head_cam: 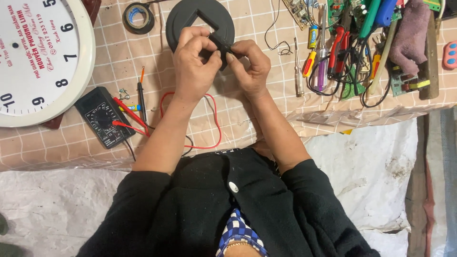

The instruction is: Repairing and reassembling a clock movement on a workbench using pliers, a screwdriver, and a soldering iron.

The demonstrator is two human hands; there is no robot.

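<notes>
Small black plastic block [223,44], matte and squarish, sits pinched between both hands just above the desk [266,102], which wears a glossy beige checked cloth. The left hand [194,62] curls over it, fingers bent and thumb pressing its edge; the right hand [250,64] grips its other end with closed fingertips. Just behind lies a round black plastic disc [183,19] with a square cut-out. A thin red wire [215,119] loops under the forearms. To the left rest a black rectangular multimeter [102,116], a roll of black tape [138,17] and a round white clock face [43,62]. Plastic-handled screwdrivers [316,57] lie well to the right.
</notes>
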